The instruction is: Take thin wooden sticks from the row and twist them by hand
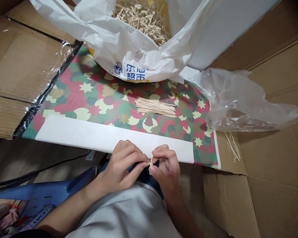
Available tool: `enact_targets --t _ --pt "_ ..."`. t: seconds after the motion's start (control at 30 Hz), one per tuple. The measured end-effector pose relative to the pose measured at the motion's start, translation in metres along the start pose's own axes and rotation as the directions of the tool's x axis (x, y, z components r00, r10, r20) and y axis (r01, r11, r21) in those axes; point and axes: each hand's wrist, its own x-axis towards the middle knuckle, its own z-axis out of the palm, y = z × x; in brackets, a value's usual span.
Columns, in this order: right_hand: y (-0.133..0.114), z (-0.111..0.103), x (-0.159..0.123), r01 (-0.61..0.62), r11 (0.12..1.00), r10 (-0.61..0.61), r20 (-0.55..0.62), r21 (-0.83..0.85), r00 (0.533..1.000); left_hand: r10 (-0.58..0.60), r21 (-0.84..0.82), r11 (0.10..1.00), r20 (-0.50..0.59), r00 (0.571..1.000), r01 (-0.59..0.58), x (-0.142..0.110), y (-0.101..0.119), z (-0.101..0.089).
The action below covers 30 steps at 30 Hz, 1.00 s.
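Two bare hands, the left hand (126, 165) and the right hand (167, 167), met above the lap at the near edge of the desk (72, 99). Between them was a short pale piece (151, 162), small and partly covered, its exact shape hard to make out. The left thumb and forefinger pinched it from one side; the right thumb and forefinger pinched it from the other, with the remaining right fingers curled in toward the palm.

Just beyond the fingers ran a white strip (114, 134) along the desk's camouflage-patterned surface. Farther beyond them, a bundle of thin sticks (155, 107) lay side by side, roughly aligned. Past that, farthest ahead of the fingers, stood a white plastic bag (159, 61), open at the top, with blue lettering on its front and a heap of short pale bits (141, 21) inside.

Well to the right of the fingers, a few loose strips (232, 147) lay on cardboard (270, 145), and beyond these a clear plastic bag (238, 109) sat crumpled over the desk's edge. Left of the fingers and lower was a blue plastic seat (47, 190) with packages on it. Closest below the fingers was a light grey shirt (129, 211).
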Motion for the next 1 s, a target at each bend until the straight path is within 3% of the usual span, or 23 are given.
enact_targets --t 0.27,0.57,1.0 --pt "-0.006 -0.016 0.006 0.119 0.973 -0.074 0.221 -0.199 0.972 -0.037 -0.013 0.999 0.019 0.999 0.037 -0.001 0.001 0.001" --pt "-0.002 -0.006 -0.003 0.113 0.965 -0.11 0.027 -0.238 0.994 -0.043 -0.025 0.999 0.002 0.999 0.043 0.0 0.002 0.005" --pt "0.002 -0.008 -0.002 0.149 0.967 -0.149 0.014 -0.206 0.989 -0.034 -0.058 0.998 -0.014 0.999 0.033 -0.002 0.001 0.008"
